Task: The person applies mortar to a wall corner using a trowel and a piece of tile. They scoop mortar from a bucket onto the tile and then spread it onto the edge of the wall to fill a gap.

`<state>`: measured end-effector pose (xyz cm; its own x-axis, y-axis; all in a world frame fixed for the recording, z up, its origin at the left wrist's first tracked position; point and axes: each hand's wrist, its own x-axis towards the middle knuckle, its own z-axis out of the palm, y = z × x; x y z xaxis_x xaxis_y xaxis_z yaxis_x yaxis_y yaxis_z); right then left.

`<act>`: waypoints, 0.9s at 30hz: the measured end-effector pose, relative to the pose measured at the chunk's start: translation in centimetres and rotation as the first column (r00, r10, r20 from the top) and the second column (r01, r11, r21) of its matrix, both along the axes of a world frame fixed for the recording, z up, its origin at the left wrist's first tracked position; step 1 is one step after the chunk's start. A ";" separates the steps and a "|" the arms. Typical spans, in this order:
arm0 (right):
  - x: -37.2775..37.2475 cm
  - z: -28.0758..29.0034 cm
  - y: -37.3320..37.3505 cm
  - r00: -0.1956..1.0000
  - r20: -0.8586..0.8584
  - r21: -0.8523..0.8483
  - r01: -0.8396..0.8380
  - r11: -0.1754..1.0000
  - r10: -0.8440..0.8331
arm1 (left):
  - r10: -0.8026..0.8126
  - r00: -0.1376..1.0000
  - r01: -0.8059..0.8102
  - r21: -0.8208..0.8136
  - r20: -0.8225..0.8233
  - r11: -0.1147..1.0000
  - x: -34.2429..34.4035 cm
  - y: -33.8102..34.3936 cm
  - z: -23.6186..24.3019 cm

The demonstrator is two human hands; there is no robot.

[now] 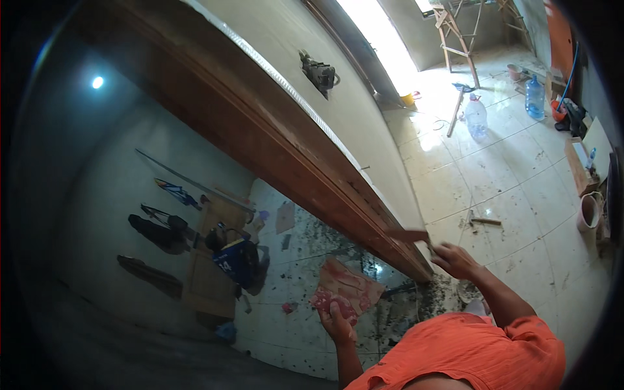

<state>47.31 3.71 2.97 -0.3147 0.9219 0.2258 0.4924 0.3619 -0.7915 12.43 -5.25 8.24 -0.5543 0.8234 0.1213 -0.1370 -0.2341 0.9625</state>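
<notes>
My right hand [456, 261] grips the handle of a flat-bladed trowel [408, 235]. The blade, a little blurred, lies against the lower part of a brown wooden door frame [305, 179]. Lower down and to the left, my left hand [338, 323] is closed round the near edge of a red-smeared flat piece [344, 308] with pale patches; its exact kind is unclear. Beyond that hand a brown sheet [356, 286] with reddish smears lies on the tiled floor, partly hidden by the piece.
Dark debris [432, 299] litters the floor by the frame's foot. Right of it are a hammer [486, 221], a clear bottle [476, 118], a blue water jug [535, 99] and a wooden trestle [455, 45]. In the left room, what looks like a person [235, 260] in dark blue is near a wooden panel [211, 279].
</notes>
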 end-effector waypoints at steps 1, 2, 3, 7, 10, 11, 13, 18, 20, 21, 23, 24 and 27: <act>2.1 -0.9 -1.1 0.992 0.123 -0.027 0.022 0.999 -0.018 | -0.010 0.993 0.016 -0.056 0.115 0.998 0.6 0.3 0.1; 4.1 -2.2 -2.2 0.981 0.188 -0.078 0.061 0.995 -0.046 | -0.005 0.995 0.009 -0.048 0.101 0.999 1.0 0.6 -0.3; 6.2 -3.8 -3.3 0.965 0.253 -0.127 0.104 0.986 -0.070 | 0.036 0.981 -0.008 -0.148 0.189 0.989 1.2 1.0 -1.3; 18.0 -11.9 -5.5 0.903 0.388 -0.257 0.297 0.920 -0.183 | 0.331 0.810 -0.135 -0.395 0.484 0.909 5.3 2.2 -8.6; 26.1 -15.4 -6.7 0.865 0.398 -0.324 0.443 0.836 -0.304 | 0.308 0.767 -0.050 -0.426 0.564 0.903 6.3 0.1 -18.9; 28.7 -15.5 -6.5 0.855 0.418 -0.418 0.480 0.771 -0.305 | 0.235 0.757 0.018 -0.379 0.610 0.925 5.3 -2.2 -22.4; 33.3 -20.6 -7.4 0.848 0.346 -0.463 0.527 0.713 -0.402 | 0.080 0.737 0.163 -0.292 0.671 0.942 5.5 -5.8 -25.4; 48.9 -28.4 -12.8 0.697 0.346 -0.799 0.569 0.192 -0.628 | 0.720 0.672 -0.264 -0.853 0.171 0.450 23.4 -9.6 -25.1; 53.4 -34.1 -14.5 0.608 0.240 -0.813 0.552 0.186 -0.757 | 0.786 0.605 -0.288 -0.885 0.128 0.365 27.2 -9.5 -24.1; 55.7 -36.2 -14.8 0.516 0.291 -0.894 0.446 -0.038 -0.806 | 0.804 0.580 -0.294 -0.888 0.129 0.354 28.9 -9.9 -23.8; 60.3 -41.2 -16.1 0.448 0.370 -0.918 0.310 -0.247 -0.814 | 0.807 0.541 -0.347 -0.811 0.238 0.472 30.9 -10.6 -24.0; 62.8 -43.8 -17.1 0.466 0.356 -0.934 0.206 -0.292 -0.810 | 0.800 0.526 -0.374 -0.766 0.290 0.523 31.5 -11.3 -24.2; 65.7 -45.8 -17.6 0.483 0.342 -0.937 0.108 -0.332 -0.806 | 0.777 0.500 -0.322 -0.750 0.383 0.577 32.3 -9.8 -25.0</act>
<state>113.04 -13.86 -42.85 0.1441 0.0578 -0.9879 -0.4108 -0.9047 -0.1129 44.68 -15.08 -16.75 -0.6397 0.0751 -0.7649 -0.7671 0.0007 0.6416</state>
